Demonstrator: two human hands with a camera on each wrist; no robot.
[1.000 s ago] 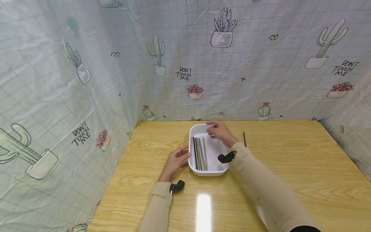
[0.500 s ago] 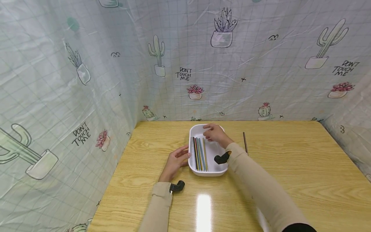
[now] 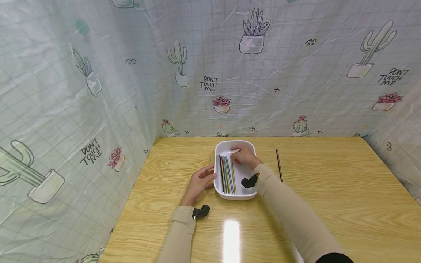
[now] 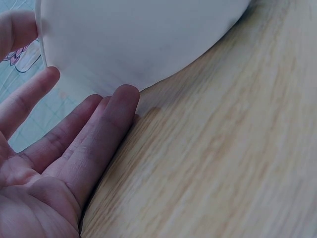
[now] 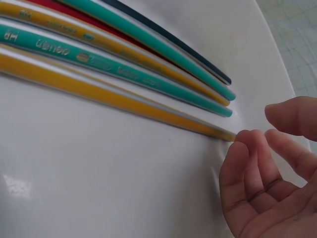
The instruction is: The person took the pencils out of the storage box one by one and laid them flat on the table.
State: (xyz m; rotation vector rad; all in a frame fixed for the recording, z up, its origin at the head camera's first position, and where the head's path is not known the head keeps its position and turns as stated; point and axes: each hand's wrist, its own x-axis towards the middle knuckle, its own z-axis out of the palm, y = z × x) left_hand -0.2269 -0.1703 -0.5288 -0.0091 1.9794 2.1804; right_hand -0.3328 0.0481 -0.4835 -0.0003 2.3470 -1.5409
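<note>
Right hand (image 3: 244, 156), thumb apart and fingers loosely bent, appears to touch the far end of the yellow pencil (image 5: 124, 101) inside the white tray (image 3: 236, 196), beside other pencils (image 5: 119, 68). Left hand (image 3: 198, 183), fingers extended, touches the tray's outer side. Judged step: lining up pencils; next move calls for light fingertip pressure.

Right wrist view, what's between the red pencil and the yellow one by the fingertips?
Another yellow pencil, then a green pencil, as the right wrist view shows.
</note>
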